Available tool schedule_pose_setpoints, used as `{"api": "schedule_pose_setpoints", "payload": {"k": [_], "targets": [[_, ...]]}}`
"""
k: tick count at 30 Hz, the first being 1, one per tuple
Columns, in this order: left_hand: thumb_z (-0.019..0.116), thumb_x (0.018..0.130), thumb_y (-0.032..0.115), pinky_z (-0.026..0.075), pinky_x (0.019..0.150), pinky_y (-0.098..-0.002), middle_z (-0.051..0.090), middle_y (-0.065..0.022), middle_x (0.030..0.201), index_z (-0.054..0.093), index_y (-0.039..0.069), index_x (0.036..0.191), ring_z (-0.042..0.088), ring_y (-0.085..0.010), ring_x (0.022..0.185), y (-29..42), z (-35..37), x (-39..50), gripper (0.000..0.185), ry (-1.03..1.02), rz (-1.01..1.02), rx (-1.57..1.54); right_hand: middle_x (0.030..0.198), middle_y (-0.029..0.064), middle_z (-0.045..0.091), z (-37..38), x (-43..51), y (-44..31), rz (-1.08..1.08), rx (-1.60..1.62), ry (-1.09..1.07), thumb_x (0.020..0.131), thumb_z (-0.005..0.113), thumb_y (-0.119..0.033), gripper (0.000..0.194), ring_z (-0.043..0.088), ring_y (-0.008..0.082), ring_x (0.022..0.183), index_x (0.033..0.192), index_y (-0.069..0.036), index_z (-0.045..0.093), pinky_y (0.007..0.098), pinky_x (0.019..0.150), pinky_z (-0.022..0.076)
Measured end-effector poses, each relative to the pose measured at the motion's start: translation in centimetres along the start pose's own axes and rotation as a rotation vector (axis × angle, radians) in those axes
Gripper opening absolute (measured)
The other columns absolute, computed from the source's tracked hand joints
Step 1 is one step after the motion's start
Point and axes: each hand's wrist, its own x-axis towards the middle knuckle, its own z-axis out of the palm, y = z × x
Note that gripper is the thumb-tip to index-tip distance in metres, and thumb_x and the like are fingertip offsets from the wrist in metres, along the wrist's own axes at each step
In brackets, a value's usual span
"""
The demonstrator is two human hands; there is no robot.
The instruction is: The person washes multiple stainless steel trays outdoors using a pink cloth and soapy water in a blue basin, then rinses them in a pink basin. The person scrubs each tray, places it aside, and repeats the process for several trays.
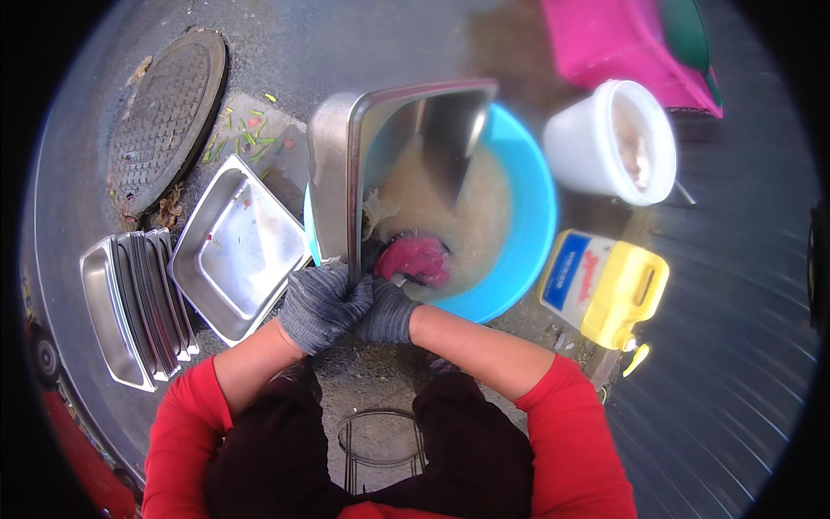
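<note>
A deep stainless-steel food pan [334, 181] is tilted up on its side above a blue plastic basin [532, 194] of cloudy water. My left hand [324, 305], in a grey knit glove, grips the pan's near rim. Right beside it, my gloved right hand [388, 313] is against the same end of the pan. Its fingers are partly hidden, so its hold is unclear. A pink object [415, 259], perhaps a cloth or scrubber, is in the basin just beyond my right hand.
Another steel pan [240, 240] with food bits lies left, beside a stack of nested pans [133, 305]. A manhole cover [172, 123] and vegetable scraps [249, 136] are beyond. Rightward are a white bucket [583, 146], a yellow pump-top jug [603, 289] and a pink container [603, 45].
</note>
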Motion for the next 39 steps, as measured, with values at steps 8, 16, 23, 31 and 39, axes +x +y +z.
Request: {"api": "schedule_pose_setpoints", "payload": {"k": [8,16,23,31,39], "targets": [[0.065,0.068,0.003,0.048,0.055,-0.0409,0.057,-0.0154,0.066,0.057,0.006,0.069,0.059,-0.0365,0.06,3.1,-3.5,3.5,0.009,0.262,0.221,0.155,0.144,0.0246,0.038,-1.6,-3.7,5.0,0.066,-0.338,0.044,0.076,0.074,-0.038,0.082,0.036,0.0432,0.133,0.142,-0.005,0.038,0.0437,0.112,0.0294],[0.066,0.064,0.015,0.045,0.047,-0.0408,0.057,-0.0069,0.07,0.059,0.011,0.074,0.06,-0.0273,0.059,4.1,-10.5,3.8,0.013,0.378,0.582,0.583,0.139,0.0162,0.05,-3.5,-6.7,6.3,0.212,-0.127,0.126,0.082,0.063,-0.023,0.051,0.045,0.0376,0.128,0.132,-0.012,0.056,0.0444,0.107,0.0365],[0.069,0.073,0.0,0.049,0.059,-0.0374,0.058,-0.0125,0.083,0.062,0.005,0.085,0.06,-0.0306,0.068,-1.0,-20.1,0.7,0.015,1.034,0.335,0.598,0.112,0.0159,0.062,-5.6,-5.6,4.0,0.417,-0.773,0.502,0.08,0.068,-0.025,0.032,0.054,0.0354,0.107,0.107,-0.009,0.067,0.0453,0.096,0.0436],[0.066,0.085,0.002,0.05,0.083,-0.0294,0.068,-0.0112,0.101,0.066,-0.002,0.104,0.065,-0.0204,0.09,-15.2,-38.2,-20.3,0.019,1.192,-0.193,0.522,0.124,0.0181,0.057,-2.2,7.0,-2.1,-0.306,-0.592,0.508,0.085,0.064,-0.015,0.037,0.051,0.0366,0.116,0.12,-0.004,0.06,0.044,0.103,0.0404],[0.067,0.077,-0.002,0.048,0.081,-0.028,0.066,-0.0057,0.099,0.061,-0.002,0.113,0.061,-0.0159,0.088,-33.2,-43.8,-41.1,0.036,0.98,-0.781,0.192,0.148,0.0293,0.03,1.7,21.2,-3.0,0.413,-0.689,0.074,0.081,0.063,-0.026,0.089,0.034,0.0411,0.136,0.148,0.005,0.014,0.0415,0.114,0.0276]]}}
